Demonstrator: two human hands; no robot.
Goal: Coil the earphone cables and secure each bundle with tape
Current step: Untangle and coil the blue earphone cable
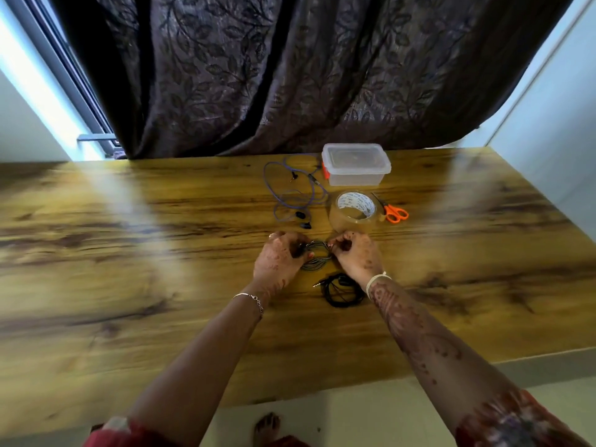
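A grey earphone cable [317,256] lies coiled on the wooden table [129,253] between my two hands. My left hand [279,258] grips the coil's left side. My right hand [356,254] pinches its right side with curled fingers. A black earphone coil [342,290] with its jack showing lies just in front of them, by my right wrist. A purple earphone cable [295,191] lies loose and spread out farther back. A roll of clear tape [354,209] stands behind my right hand.
Orange-handled scissors [392,211] lie right of the tape. A lidded clear plastic box [356,164] sits at the table's back, by a dark leaf-pattern curtain [290,75]. The table's front edge runs near my elbows, with floor and a foot below.
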